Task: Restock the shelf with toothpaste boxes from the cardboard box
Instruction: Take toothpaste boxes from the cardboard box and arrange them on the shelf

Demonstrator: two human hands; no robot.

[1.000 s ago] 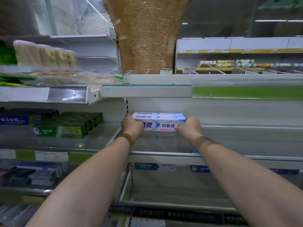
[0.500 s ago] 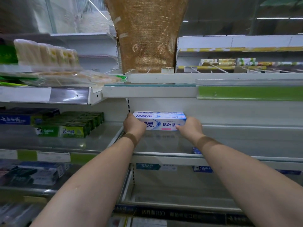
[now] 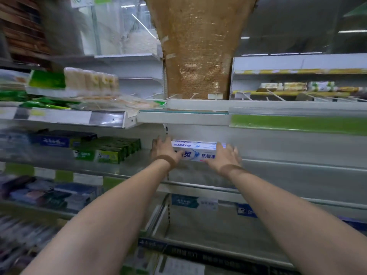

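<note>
A white and blue toothpaste box (image 3: 198, 151) lies lengthwise at the back left of a bare metal shelf (image 3: 288, 175). My left hand (image 3: 163, 150) is at the box's left end with straight fingers pointing up along it. Over the right end, my right hand (image 3: 226, 158) has its fingers spread and rests against the front and top. Neither hand curls round the box. The cardboard box is not in view.
Green toothpaste boxes (image 3: 111, 153) and dark blue ones (image 3: 53, 140) fill the neighbouring shelf on the left. The shelf above (image 3: 182, 118) overhangs close over the hands. A burlap-wrapped pillar (image 3: 198, 56) rises behind. Lower shelves (image 3: 218, 231) sit beneath my arms.
Both hands gripped the ends of the box before; now their fingers have straightened and spread. The box stays at the back of the shelf.
</note>
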